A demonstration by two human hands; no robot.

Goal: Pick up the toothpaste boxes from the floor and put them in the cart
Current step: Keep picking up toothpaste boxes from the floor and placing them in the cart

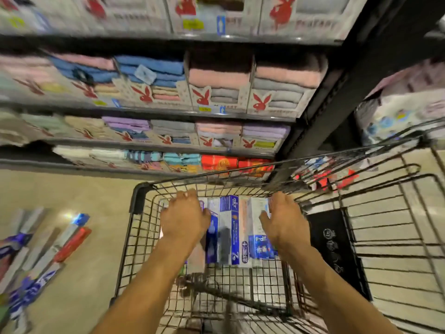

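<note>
Floor (91, 194) open at 9 o'clock w/ loose boxes (60, 244); shelves (144, 109) at 12. Cart (138, 198) holds toothpaste boxes (231, 230); L hand (184, 215), R hand (281, 220) grip them, fingers together, curled.

The cart (134, 203) is thin black metal wire with a dull coat. The toothpaste boxes (228, 227) inside it are glossy printed card, like the loose boxes (60, 244) outside. The floor (84, 194) is smooth, shiny beige tile. The shelved towels (219, 78) are soft, fluffy cloth.
</note>
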